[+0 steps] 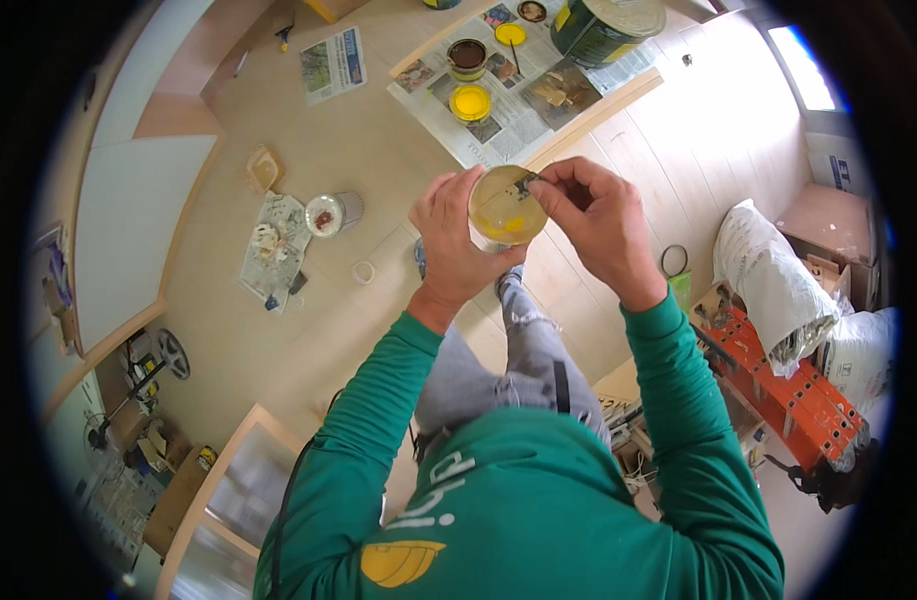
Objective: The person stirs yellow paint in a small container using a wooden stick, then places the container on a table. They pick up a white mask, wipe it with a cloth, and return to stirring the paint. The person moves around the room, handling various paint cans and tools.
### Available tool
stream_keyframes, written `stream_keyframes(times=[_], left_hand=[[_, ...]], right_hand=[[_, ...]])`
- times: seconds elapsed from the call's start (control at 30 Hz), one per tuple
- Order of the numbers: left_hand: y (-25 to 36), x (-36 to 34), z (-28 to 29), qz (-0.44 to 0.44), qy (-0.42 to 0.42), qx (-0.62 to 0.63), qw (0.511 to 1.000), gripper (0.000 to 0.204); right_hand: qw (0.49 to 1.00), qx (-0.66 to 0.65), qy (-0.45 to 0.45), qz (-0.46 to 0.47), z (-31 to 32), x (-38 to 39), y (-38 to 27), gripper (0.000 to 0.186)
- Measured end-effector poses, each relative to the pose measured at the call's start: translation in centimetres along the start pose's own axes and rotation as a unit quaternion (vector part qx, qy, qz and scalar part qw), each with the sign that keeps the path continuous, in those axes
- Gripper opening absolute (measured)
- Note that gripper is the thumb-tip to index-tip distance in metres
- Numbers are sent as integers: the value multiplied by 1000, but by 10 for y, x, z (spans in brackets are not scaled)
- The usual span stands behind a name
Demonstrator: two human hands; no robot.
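Note:
In front of my body, my left hand (446,238) is wrapped round the side of a shallow, round, see-through tub (498,212). Yellow paint smears show inside its base. My right hand (600,218) pinches at the tub's upper right rim, where a small dark, patchy piece (524,187) shows by the fingertips; what it is I cannot make out. Beyond my hands, an open can of yellow paint (469,103) and an open can of dark brown paint (467,58) stand on newspaper. A yellow-coated lid (510,34) with a thin stick against it lies behind them.
A large dark green bucket (606,32) stands on the newspaper-covered board (578,132). On the floor at left are a white tub (344,212), a scrap-covered sheet (275,245) and a pale ring (363,272). White sacks (768,280) lie on orange metalwork (793,390) at right.

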State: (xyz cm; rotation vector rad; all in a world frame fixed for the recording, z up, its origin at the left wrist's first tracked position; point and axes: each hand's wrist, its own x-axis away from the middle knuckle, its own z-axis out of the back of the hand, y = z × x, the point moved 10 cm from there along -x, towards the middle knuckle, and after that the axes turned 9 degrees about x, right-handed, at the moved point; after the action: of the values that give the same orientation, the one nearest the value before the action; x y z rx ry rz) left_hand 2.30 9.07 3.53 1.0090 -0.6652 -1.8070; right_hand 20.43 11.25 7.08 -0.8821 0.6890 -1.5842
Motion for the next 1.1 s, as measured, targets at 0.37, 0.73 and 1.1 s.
stream_keyframes(times=[0.37,0.73,1.1], left_hand=[[130,-12,105,-51,56,-41,996,95],[160,-112,174,-123,20,8,992,87],[248,-255,271,-166,42,105,980,78]], right_hand=[[985,49,13,167,86,51,-154,21],[967,83,8,241,88,-20,-250,27],[928,115,58,349,186,-78,-431,29]])
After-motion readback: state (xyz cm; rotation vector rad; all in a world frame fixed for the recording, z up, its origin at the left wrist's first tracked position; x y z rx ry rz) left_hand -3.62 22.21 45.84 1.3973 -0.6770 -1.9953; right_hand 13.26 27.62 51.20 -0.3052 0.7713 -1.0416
